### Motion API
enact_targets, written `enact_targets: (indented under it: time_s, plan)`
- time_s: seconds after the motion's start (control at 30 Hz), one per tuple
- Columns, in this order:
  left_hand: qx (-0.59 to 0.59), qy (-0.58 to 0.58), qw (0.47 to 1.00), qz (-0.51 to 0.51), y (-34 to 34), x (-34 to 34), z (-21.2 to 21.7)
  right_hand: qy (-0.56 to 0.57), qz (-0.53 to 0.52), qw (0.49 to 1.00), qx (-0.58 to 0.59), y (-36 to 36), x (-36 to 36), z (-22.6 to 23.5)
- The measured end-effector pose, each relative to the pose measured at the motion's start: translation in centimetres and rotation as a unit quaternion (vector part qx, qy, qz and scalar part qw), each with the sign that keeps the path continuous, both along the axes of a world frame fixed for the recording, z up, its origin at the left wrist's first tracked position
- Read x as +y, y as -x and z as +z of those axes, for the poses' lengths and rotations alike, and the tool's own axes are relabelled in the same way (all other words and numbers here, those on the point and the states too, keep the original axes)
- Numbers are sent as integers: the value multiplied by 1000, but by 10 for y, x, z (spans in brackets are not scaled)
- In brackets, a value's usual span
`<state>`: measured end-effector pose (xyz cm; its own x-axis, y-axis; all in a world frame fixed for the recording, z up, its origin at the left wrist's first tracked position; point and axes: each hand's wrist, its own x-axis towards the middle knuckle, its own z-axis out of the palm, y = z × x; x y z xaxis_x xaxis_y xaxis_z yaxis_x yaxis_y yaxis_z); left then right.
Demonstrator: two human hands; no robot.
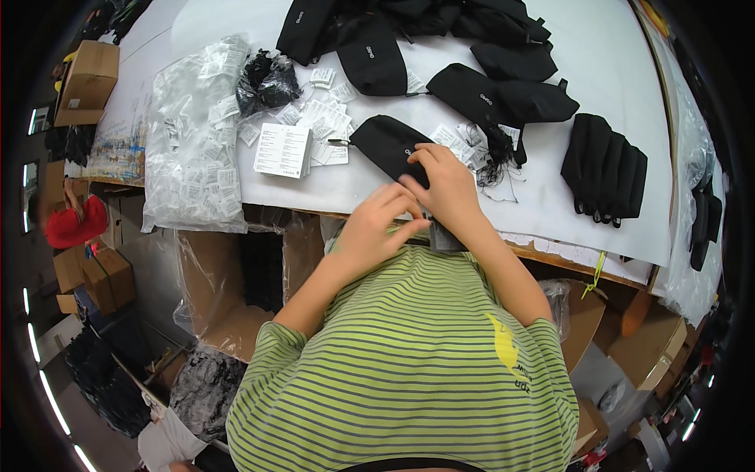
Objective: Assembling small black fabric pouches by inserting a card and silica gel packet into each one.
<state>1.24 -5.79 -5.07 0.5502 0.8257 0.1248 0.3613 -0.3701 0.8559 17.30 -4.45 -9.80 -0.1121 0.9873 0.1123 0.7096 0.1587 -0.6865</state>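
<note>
A black fabric pouch [381, 141] with a small print lies aslant at the table's near edge, a short cord loop at its far left end. My right hand [444, 181] is closed over the pouch's near end, its fingers bent on the fabric. Just left of it, my left hand [377, 226] has thumb and fingers drawn together by the pouch's near end; what they pinch is hidden. A dark flap [446, 238] hangs below my hands at the table edge. White printed tags [326, 118] lie loose beyond the pouch, beside a stack of white cards [281, 149].
A clear plastic bag of tags [193, 149] lies at left, near a bundle of black cords [267, 79]. More black pouches [373, 55] are heaped at the back, with a row of folded pouches [605, 169] at right. An open carton [228, 275] stands below the table edge.
</note>
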Motion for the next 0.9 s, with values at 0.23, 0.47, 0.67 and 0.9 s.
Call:
enact_targets:
  time_s: [0.23,0.47,0.67,0.9]
  plan:
    - [25,42,984,-171,1,-4,-1,-82,-5,992,-97,2,-5,-13]
    - [64,-134,988,35,11,28,-15,-119,-58,990,42,-19,-12,18]
    - [141,-298,944,20,10,31,-12,-58,-28,994,93,-30,-27,62]
    - [75,-296,950,-69,11,31,-5,-9,-12,989,148,-33,-35,75]
